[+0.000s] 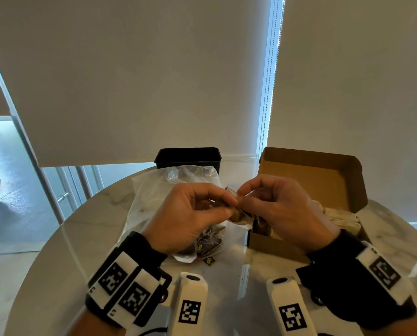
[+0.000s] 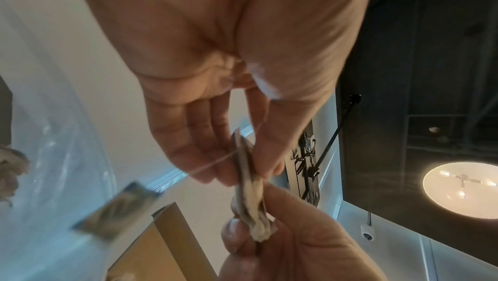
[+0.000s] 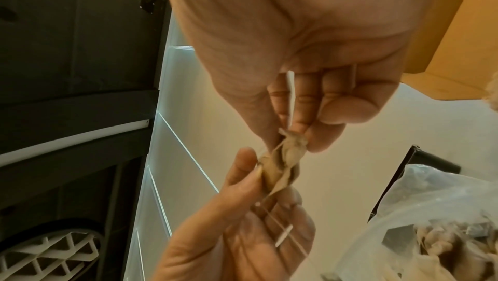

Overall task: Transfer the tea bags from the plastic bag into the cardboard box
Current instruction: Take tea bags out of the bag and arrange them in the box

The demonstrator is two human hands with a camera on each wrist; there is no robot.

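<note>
— Head view first: what is pinched between the two hands?

— A crumpled, papery tea bag (image 1: 236,209), tan and twisted into a narrow bundle. The left hand (image 1: 190,214) pinches one end between thumb and curled fingertips; the right hand (image 1: 280,209) pinches the other end the same way, so both grips are tight and narrow on that one bag, held up off the table.

— And around the grip?

— Below and behind the left hand lies the plastic bag (image 1: 154,190), clear, wrinkled and glossy, with more tea bags (image 1: 209,241) and thin white strings heaped at its near end. Under and beyond the right hand sits the cardboard box (image 1: 311,175), matte brown, its lid standing open, pale tea bags packed inside.

— Strings on the held one?

— Yes, the right wrist view shows fine threads crossing the left palm. The left wrist view shows a blurred square paper tag (image 2: 118,211) hanging left of the grip.

— The surface?

— A round marble-patterned table (image 1: 81,238), smooth; a black rectangular tub (image 1: 188,155) stands beyond the plastic bag.
</note>
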